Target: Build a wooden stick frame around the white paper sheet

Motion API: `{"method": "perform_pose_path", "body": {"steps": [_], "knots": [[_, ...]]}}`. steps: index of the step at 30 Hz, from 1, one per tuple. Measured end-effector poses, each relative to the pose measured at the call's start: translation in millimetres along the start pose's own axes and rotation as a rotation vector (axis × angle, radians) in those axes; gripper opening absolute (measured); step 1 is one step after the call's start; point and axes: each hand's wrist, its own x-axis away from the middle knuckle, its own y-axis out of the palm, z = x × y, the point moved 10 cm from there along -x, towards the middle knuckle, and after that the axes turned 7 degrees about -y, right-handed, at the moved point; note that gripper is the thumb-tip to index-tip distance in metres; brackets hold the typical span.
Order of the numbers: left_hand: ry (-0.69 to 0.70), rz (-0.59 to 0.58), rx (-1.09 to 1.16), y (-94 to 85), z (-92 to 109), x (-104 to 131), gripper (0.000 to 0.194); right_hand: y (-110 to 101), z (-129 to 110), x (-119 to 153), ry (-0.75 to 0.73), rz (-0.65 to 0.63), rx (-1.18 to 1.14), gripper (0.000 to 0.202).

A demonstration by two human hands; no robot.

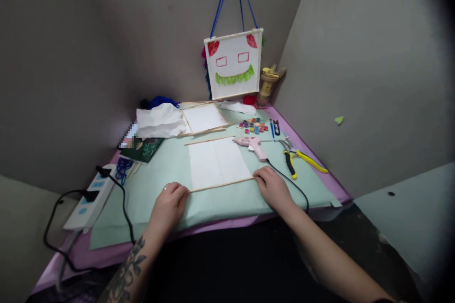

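A thin wooden stick (222, 184) is pinched at each end by the left hand (168, 206) and right hand (273, 188), apparently pressed along the near edge of the white paper (216, 163) on the bench (170, 170).

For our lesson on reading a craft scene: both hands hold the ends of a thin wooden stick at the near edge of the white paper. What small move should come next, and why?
Probably press the stick flat along the white paper's near edge. The left hand and right hand pinch its ends, it lies right at that edge, and another stick already lines the far edge.
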Motion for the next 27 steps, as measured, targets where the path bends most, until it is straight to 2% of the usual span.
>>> {"method": "perform_pose_path", "body": {"steps": [10,27], "knots": [[0.007,0.009,-0.016,1.1,-0.6,1.2,0.024,0.0,0.8,-1.0,0.018,-0.008,-0.014,0.016],[-0.001,0.051,0.024,-6.1,2.0,-0.8,0.024,-2.2,-7.8,-3.0,-0.058,-0.001,0.009,0.019]]}}
